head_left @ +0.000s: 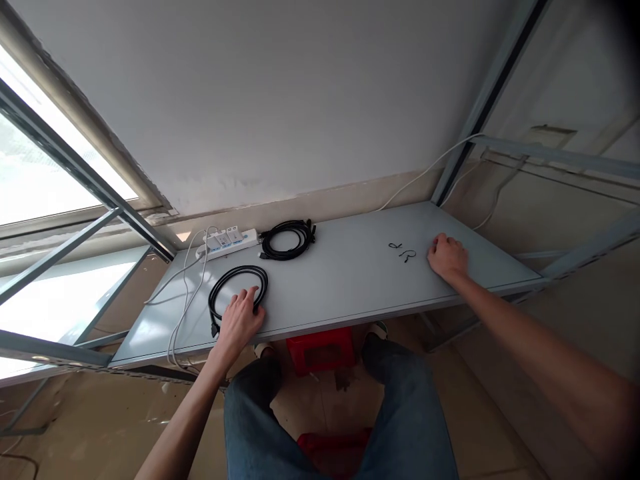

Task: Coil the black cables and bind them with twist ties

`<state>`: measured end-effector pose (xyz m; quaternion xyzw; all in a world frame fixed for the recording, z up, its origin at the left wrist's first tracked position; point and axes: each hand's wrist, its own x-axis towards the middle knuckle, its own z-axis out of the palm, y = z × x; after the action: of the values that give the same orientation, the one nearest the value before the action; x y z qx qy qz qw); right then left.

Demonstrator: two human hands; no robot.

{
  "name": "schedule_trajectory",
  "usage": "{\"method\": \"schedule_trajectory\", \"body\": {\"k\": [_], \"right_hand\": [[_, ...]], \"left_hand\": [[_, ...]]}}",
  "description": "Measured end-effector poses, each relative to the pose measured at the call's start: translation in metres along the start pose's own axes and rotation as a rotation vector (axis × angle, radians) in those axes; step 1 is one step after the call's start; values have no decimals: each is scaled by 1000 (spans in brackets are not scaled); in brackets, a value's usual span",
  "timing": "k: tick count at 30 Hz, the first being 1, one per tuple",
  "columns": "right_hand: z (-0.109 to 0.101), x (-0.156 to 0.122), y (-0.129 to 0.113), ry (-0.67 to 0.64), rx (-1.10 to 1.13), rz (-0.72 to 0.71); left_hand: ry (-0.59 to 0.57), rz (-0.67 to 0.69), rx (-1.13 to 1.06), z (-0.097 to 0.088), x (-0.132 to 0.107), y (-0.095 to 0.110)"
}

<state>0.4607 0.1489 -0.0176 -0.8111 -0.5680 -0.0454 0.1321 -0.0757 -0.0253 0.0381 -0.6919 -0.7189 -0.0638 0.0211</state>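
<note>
Two black cable coils are lying on the grey table (345, 287). The near coil (235, 268) is sitting front-left. The far coil (306, 233) is sitting at the back, just beside one white power strip (231, 241).

Left hand (241, 321) is resting on the near coil's front-right arc, with fingers spread apart and lying flat over the loop, not clamping it. Right hand (448, 257) is resting on the table's right side, well apart from both coils, with fingers bent and bunched and tips touching the surface; cannot tell if anything is pinched under them.

Two small black ties (403, 251) are lying just left of the right hand. White cords (186, 287) are trailing off the table's left front edge. One red stool (320, 348) is showing under the table, between the person's knees.
</note>
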Motion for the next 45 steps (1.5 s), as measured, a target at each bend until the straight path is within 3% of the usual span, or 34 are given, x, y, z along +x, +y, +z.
{"method": "schedule_trajectory", "body": {"k": [2, 5, 8, 12, 16, 19, 23, 27, 30, 33, 35, 38, 40, 43, 45], "right_hand": [[1, 0, 0, 12, -10, 4], [3, 0, 0, 18, -17, 4], [3, 0, 1, 13, -13, -2], [-1, -1, 0, 14, -29, -18], [-3, -1, 0, 0, -36, -25], [-1, 0, 1, 8, -31, -27], [1, 1, 2, 13, -32, -28], [1, 1, 1, 18, -27, -21], [0, 1, 1, 14, -21, -19], [2, 1, 1, 19, -16, -20], [3, 2, 2, 29, -13, -20], [5, 2, 4, 43, -8, -26], [6, 3, 4, 40, -1, -33], [6, 3, 4, 42, 11, -42], [3, 3, 4, 54, 27, -44]], "left_hand": [[31, 18, -37, -8, 11, 11], [48, 86, -128, -11, 50, 39], [83, 128, -149, -3, 103, 61], [48, 209, -33, 17, 155, 71], [167, 300, -5, 30, 168, 71], [296, 337, -21, 28, 169, 68], [315, 343, -60, 10, 178, 53], [267, 292, -159, -25, 204, 29], [562, 258, -286, -54, 216, 18], [813, 336, -330, -73, 205, 23], [818, 533, -254, -74, 185, 34], [706, 884, -33, -57, 146, 52], [645, 1004, 62, -38, 120, 59], [515, 1008, 104, -6, 88, 62], [375, 924, 106, 14, 73, 62]]}}
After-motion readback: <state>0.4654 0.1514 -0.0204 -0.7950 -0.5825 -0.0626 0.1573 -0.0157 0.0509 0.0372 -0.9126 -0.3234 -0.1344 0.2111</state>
